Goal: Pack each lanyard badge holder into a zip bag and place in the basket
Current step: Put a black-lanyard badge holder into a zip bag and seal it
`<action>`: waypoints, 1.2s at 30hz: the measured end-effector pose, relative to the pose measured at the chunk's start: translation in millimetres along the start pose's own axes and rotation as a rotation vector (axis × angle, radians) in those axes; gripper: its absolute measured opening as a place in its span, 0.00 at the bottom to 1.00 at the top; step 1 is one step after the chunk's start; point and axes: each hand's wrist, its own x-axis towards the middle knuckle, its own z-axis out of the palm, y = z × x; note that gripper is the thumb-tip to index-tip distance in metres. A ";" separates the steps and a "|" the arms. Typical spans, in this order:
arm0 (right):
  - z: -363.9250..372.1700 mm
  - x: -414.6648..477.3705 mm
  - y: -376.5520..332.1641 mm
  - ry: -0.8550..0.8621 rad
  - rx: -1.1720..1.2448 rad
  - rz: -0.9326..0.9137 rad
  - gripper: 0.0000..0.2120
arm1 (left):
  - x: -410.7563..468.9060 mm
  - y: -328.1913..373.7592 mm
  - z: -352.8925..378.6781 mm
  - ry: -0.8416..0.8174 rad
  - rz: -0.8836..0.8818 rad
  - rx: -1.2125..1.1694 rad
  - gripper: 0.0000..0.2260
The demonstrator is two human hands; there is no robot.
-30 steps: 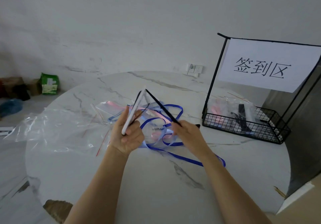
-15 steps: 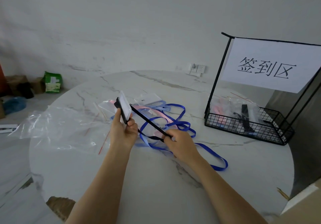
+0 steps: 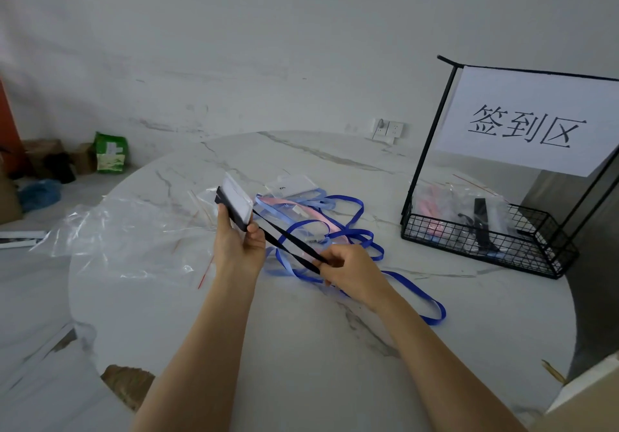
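Above the white marble desk [image 3: 301,348], left hand [image 3: 239,247] grips the stiff black-framed badge holder [image 3: 236,205] by its edges; right hand [image 3: 351,272] pinches its limp black strap [image 3: 291,237] (judged light, tangle-prone).

left hand [image 3: 239,242] grips badge holder [image 3: 236,206] | right hand [image 3: 348,269] pinches black lanyard [image 3: 288,247] taut | above table [image 3: 301,348]

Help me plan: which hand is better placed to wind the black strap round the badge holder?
Likely the right: the right hand pinches the black strap, pulled taut from the badge holder that the left hand grips.
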 end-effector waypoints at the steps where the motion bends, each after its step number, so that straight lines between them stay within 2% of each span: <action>1: 0.8 -1.8 -1.6 -0.053 -0.006 -0.014 0.03 | -0.1 -1.0 -0.5 0.035 0.036 0.066 0.10; 5: 5.1 -5.6 -5.7 -0.082 -0.101 -0.074 0.08 | -4.7 -7.5 0.0 0.145 0.293 0.419 0.08; 9: 3.1 -10.2 -9.5 -0.033 -0.128 -0.117 0.02 | -10.5 -10.4 2.9 0.133 0.433 0.593 0.09; 13: 5.9 -16.7 -17.8 -0.222 -0.106 -0.103 0.05 | -9.2 -15.2 -0.8 0.145 0.560 0.829 0.13; 18: -4.4 -18.9 -22.8 -0.417 0.050 -0.033 0.10 | -19.4 -25.2 1.5 0.018 0.740 1.086 0.10; 20: -8.8 -19.7 -21.4 -0.418 0.047 -0.036 0.09 | -21.5 -29.3 0.9 -0.040 0.734 1.229 0.09; 22: -9.9 -19.5 -19.8 -0.270 -0.021 -0.082 0.07 | -21.7 -30.5 0.8 -0.066 0.703 1.415 0.09; 23: -9.5 -17.8 -16.7 -0.110 -0.076 -0.133 0.06 | -20.8 -30.6 1.0 -0.084 0.685 1.484 0.10; 26: -11.3 -6.4 -3.0 0.532 -0.399 -0.375 0.07 | -20.3 -32.2 3.9 -0.163 0.594 1.549 0.10; 28: -14.1 0.3 6.0 0.751 -0.509 -0.451 0.10 | -21.7 -34.7 6.0 -0.262 0.530 1.627 0.10; 29: -13.9 2.1 10.3 0.791 -0.509 -0.458 0.12 | -22.6 -36.1 6.7 -0.334 0.495 1.659 0.10; 31: -15.1 2.7 10.5 0.740 -0.355 -0.352 0.16 | -28.0 -35.3 8.3 -0.485 0.401 1.661 0.08; 34: -26.0 -1.2 6.1 0.455 0.134 -0.104 0.27 | -35.6 -30.8 9.4 -0.660 0.267 1.600 0.08; 36: -32.3 -1.5 7.1 0.354 0.331 -0.032 0.30 | -37.3 -27.4 8.9 -0.727 0.204 1.524 0.10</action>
